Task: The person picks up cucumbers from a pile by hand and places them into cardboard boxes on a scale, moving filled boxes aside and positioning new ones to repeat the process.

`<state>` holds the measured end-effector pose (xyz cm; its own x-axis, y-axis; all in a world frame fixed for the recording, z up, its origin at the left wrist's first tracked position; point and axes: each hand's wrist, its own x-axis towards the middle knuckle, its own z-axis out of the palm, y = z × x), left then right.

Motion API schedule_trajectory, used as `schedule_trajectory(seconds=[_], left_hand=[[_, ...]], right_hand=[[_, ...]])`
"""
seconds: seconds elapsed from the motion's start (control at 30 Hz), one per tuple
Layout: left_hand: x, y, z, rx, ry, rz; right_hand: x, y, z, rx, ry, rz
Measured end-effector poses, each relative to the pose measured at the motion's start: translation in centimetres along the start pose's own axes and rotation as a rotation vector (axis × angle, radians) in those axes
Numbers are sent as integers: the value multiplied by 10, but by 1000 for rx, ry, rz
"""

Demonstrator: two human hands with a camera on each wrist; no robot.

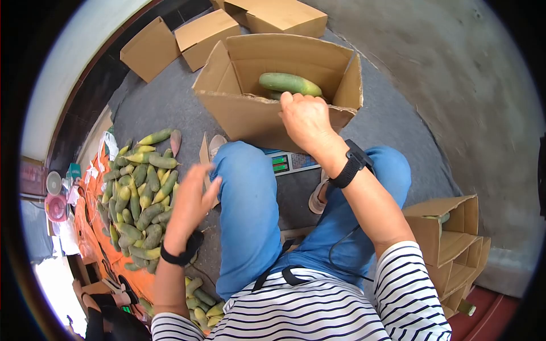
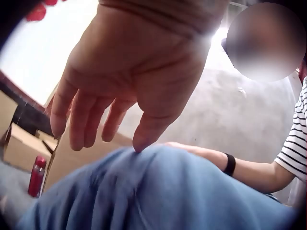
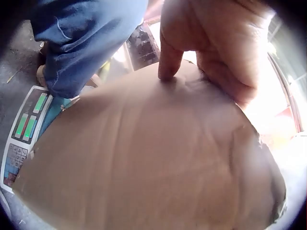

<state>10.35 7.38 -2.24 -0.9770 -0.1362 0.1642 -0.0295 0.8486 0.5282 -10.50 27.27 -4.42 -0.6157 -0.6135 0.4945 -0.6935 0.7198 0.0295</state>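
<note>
Right hand has its fingers curled over the near rim of the open brown cardboard box w/ a long green cucumber inside, on the digital scale, while left hand hangs open & empty by the blue-jeaned knee.

Box on scale, ahead of knees; 1 gourd inside. Gourd pile to left; spare boxes behind.

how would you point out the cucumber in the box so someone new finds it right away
Find the big open cardboard box on the scale, where the right hand rests on its near wall. The green cucumber lies inside it, unlike the pile heaped on the floor.
</note>
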Motion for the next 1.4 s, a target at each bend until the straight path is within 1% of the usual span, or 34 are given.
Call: schedule_trajectory(seconds=[0.03,0.07,0.13,0.17,0.2,0.23,0.27,0.33,0.37,0.43,0.47,0.57,0.6,0.67,0.7,0.77,0.83,0.9,0.97,1.0,1.07,1.1,1.17,1.2,1.23,1.33,1.4], left_hand=[[-20,-8,8,-74,-29,-87],[-38,-20,14,-75,-23,-106],[-76,-43,22,-245,-136,-342],[-93,-54,27,-241,-116,-398],[-108,-65,31,-167,-155,-397],[-125,-76,35,-93,-198,-401],[-140,-86,39,-83,-180,-466],[-162,-104,54,-76,-278,-540],[-175,-114,60,-76,-264,-568],[-189,-131,76,3,-352,-616],[-194,-137,82,-4,-345,-625],[-209,-156,90,93,-388,-740],[-212,-164,89,90,-389,-744],[-213,-184,86,293,-300,-756],[-211,-195,83,291,-303,-759],[-206,-220,74,466,-181,-818],[-206,-253,63,631,-68,-742],[-203,-281,47,814,-84,-778],[-216,-328,41,896,-131,-855],[-224,-340,36,889,-137,-850],[-234,-355,31,791,-219,-984],[-231,-356,31,787,-226,-987],[-227,-362,26,830,-314,-1013],[-229,-364,27,902,-330,-982],[-233,-364,29,902,-337,-993],[-235,-363,31,1003,-340,-914],[-241,-357,35,1038,-356,-920]], right_hand=[[0,1,-1,5,-4,-11],[1,2,0,20,-17,2],[5,2,-2,66,-71,11],[7,0,-5,61,-130,29],[8,-1,-8,41,-178,29],[6,-2,-11,14,-79,-40],[5,-3,-11,54,-83,-39],[5,-2,-8,64,-101,-53],[5,-2,-7,55,-119,-54],[5,1,-9,37,-170,-55],[6,0,-11,38,-171,-68],[7,-3,-15,21,-183,-47],[6,-4,-15,0,-175,-46],[6,-6,-17,-23,-167,-37],[7,-7,-17,-22,-171,-39],[7,-8,-18,-37,-168,-44],[8,-10,-18,-24,-179,-33],[8,-11,-19,-55,-175,-16],[9,-13,-19,-50,-187,-5],[10,-15,-20,-54,-191,7],[11,-15,-21,-62,-201,19],[11,-15,-22,-59,-199,22],[10,-18,-21,-48,-208,18],[10,-18,-21,-58,-214,31],[10,-18,-20,-66,-215,42],[11,-17,-20,-51,-207,43],[11,-18,-20,-50,-216,55]])
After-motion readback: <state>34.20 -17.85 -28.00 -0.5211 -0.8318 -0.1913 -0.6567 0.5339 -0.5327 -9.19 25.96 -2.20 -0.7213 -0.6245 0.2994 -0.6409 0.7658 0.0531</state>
